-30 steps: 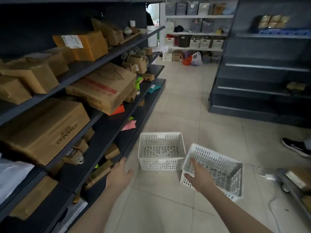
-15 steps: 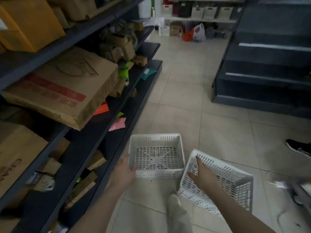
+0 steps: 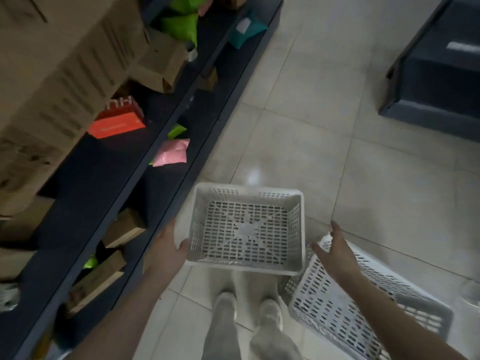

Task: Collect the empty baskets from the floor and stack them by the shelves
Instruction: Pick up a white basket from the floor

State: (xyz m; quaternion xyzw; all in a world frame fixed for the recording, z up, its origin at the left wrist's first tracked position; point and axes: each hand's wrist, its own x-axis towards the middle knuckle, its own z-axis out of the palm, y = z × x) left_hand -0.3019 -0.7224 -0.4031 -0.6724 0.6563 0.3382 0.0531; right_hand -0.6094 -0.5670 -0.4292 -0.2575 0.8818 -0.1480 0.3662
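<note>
Two empty white slotted plastic baskets are in front of me on the tiled aisle floor. The first basket [image 3: 296,229] is level, just ahead of my feet, beside the dark shelf unit [image 3: 166,141]. My left hand [image 3: 166,248] grips its near left corner, thumb over the rim. The second basket [image 3: 350,307] hangs tilted at the lower right, its near corner tucked under the first one. My right hand [image 3: 335,253] holds its upper rim with thumb and fingers spread around the edge. I cannot tell whether the first basket touches the floor.
The shelves on the left carry cardboard boxes [image 3: 65,74], an orange-red box [image 3: 117,123], and pink [image 3: 171,153], green and teal packets. Another dark shelf base [image 3: 428,81] stands at the upper right. My legs and shoes [image 3: 246,320] are directly below the baskets.
I have leaned down and closer; the view tipped toward the floor. My left hand went from free to gripping the first basket's corner. My right hand brought the tilted basket against it.
</note>
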